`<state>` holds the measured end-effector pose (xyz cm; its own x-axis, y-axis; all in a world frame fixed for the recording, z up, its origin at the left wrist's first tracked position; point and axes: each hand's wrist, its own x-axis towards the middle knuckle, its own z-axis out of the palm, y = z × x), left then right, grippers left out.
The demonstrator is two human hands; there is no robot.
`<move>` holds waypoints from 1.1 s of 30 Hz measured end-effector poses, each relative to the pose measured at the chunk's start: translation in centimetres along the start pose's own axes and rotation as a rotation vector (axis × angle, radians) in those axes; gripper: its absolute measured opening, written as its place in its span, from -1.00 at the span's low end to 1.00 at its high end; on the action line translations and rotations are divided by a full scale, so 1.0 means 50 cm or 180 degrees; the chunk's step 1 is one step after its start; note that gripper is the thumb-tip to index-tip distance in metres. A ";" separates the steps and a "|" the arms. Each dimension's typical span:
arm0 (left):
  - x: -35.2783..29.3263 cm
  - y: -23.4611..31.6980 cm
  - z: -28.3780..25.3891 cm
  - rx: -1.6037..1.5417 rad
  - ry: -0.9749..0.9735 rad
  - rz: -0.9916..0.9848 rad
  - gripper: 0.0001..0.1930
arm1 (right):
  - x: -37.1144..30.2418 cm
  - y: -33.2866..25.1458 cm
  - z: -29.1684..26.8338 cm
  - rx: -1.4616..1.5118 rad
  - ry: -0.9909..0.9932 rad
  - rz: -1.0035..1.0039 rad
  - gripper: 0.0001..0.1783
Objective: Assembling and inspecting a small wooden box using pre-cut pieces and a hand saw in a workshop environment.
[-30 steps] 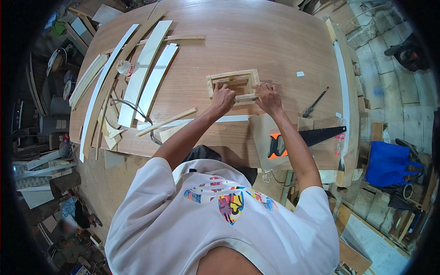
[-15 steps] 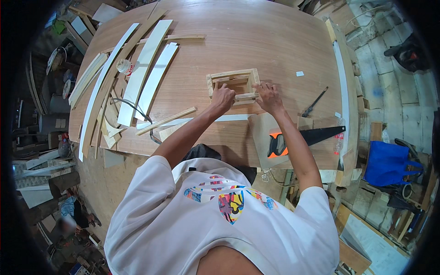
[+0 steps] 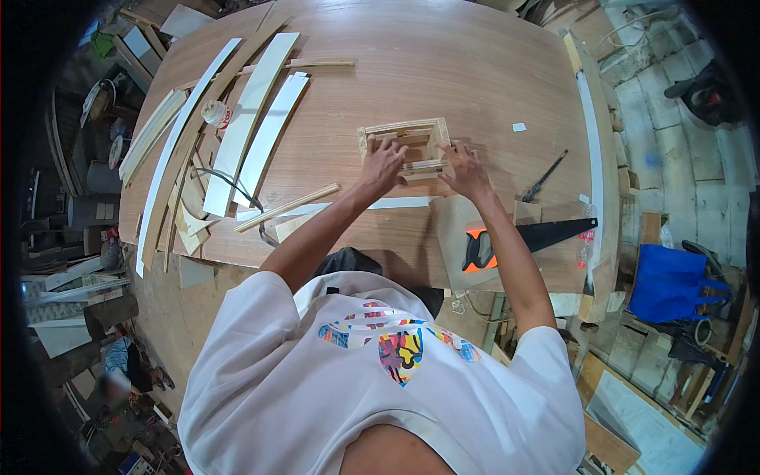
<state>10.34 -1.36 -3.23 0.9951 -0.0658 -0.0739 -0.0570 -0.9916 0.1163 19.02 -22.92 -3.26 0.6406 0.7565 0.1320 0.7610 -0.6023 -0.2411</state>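
Observation:
A small rectangular wooden frame [image 3: 404,125] of pale strips stands on the brown tabletop in front of me. My left hand [image 3: 383,165] lies over its near left corner, fingers spread. At the near right corner is my right hand [image 3: 467,169], its fingers apart and the tips touching or very close to the wood. Neither hand is wrapped round anything. Part of the frame's near side is hidden behind my left hand. Right of my right forearm lies a handsaw [image 3: 546,237] with an orange and black handle.
Long white boards [image 3: 253,119] and thin strips lie at the table's left, with a clear jar [image 3: 215,115] among them. A screwdriver-like tool [image 3: 542,178] rests at the right. A blue bag [image 3: 673,281] sits off the table's right side. Another person [image 3: 131,368] is low at the far left.
My left hand's fingers have spread out from a closed pose over the frame. My right hand has shifted slightly, its fingers a little more raised. The frame stays nearly in place.

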 end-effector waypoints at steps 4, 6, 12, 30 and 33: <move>-0.036 -0.049 -0.055 -0.0203 0.0131 0.0027 0.15 | 0.001 0.000 -0.004 0.0188 0.0109 0.0039 -0.19; -0.066 -0.086 -0.069 -0.0235 0.0270 0.0017 0.23 | 0.006 -0.006 -0.006 0.0344 0.0047 0.0160 -0.25; -0.109 -0.139 -0.015 -0.0448 0.0294 -0.0072 0.11 | 0.016 -0.015 0.002 0.0319 -0.0140 0.0295 -0.37; -0.099 -0.128 0.011 -0.0355 0.0898 0.0168 -0.07 | 0.019 -0.016 -0.002 0.0047 -0.0220 0.0209 -0.44; -0.099 -0.125 0.007 -0.0289 0.0923 0.0184 -0.07 | 0.019 -0.013 0.005 -0.0026 -0.0182 0.0248 -0.43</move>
<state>5.75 5.14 -3.92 0.9727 -0.0743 0.2197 -0.1197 -0.9722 0.2012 19.14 -21.74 -3.23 0.6911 0.7204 0.0581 0.7100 -0.6618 -0.2406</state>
